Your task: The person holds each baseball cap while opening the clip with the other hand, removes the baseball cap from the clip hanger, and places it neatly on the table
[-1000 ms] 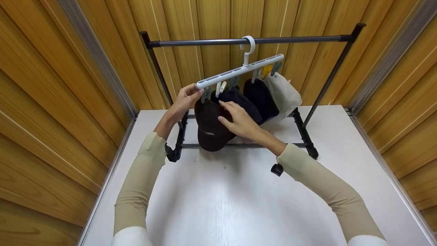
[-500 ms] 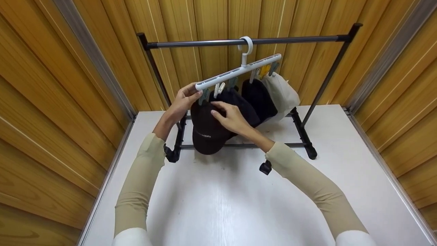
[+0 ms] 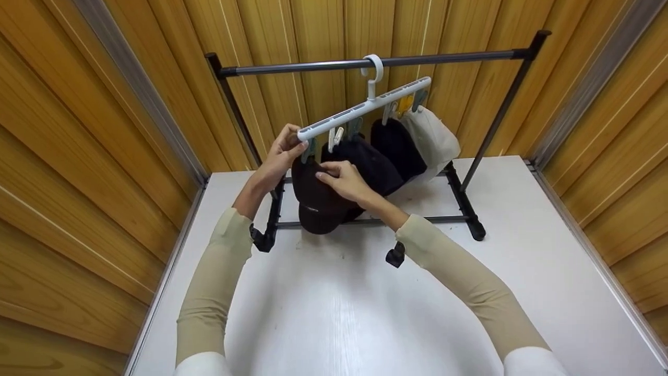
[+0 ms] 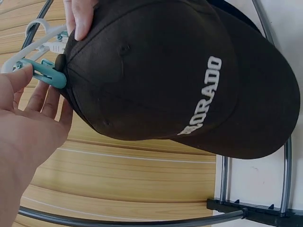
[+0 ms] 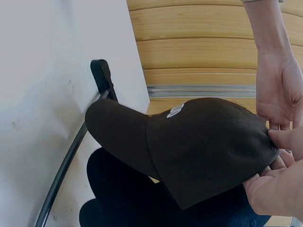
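A dark brown baseball cap with white raised letters hangs from a teal clothespin at the left end of a white clip hanger. My left hand pinches that clothespin, its thumb on the near side and the other fingers behind. Lower and to the right, my right hand holds the cap's crown edge between thumb and fingers, as the right wrist view shows. Some of its fingertips are hidden behind the cloth. The brim points down and toward the front.
Dark caps and a pale cap hang farther along the hanger from other clips. The hanger hooks over the bar of a black rack standing on a white surface. Wood-look walls enclose the back and sides.
My right hand has moved left across the brown cap to its upper edge and now pinches it. My left hand has stayed at the hanger's left end.
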Motion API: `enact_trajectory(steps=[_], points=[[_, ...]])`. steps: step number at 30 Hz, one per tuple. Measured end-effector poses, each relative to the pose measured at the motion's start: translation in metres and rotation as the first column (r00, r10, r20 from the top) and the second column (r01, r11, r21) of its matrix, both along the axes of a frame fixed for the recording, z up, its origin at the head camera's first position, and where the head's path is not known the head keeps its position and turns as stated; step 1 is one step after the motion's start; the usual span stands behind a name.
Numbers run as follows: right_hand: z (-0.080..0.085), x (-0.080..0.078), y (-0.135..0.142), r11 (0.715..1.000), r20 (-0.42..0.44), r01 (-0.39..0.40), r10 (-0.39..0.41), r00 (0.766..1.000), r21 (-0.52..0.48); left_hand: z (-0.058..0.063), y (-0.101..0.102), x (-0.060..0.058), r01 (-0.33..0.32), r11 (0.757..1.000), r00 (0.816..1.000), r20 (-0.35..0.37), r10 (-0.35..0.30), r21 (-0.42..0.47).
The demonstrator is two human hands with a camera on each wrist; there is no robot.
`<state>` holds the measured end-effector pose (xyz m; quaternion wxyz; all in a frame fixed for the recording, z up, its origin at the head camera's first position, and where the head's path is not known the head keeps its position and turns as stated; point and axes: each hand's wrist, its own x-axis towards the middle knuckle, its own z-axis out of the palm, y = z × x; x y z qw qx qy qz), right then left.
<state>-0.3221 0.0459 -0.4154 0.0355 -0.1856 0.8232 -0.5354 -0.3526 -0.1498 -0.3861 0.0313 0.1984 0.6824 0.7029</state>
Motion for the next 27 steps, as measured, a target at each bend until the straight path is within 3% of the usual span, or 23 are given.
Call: enact_trajectory(steps=[9,16,27], points=[[-0.002,0.003,-0.002,0.999,0.095,0.020,-0.015,0.995,-0.046,-0.002,0.003,-0.001,-0.032,0.999,0.999,0.003,0.032,0.007],[-0.009,0.005,-0.007,0.995,0.165,0.005,0.011,0.986,-0.096,-0.006,0.001,0.004,-0.115,0.993,0.993,0.033,0.114,0.009],[-0.006,0.007,-0.003,0.995,0.173,0.035,-0.018,0.985,-0.097,-0.004,0.009,0.003,-0.126,0.992,0.991,0.045,0.125,0.011]])
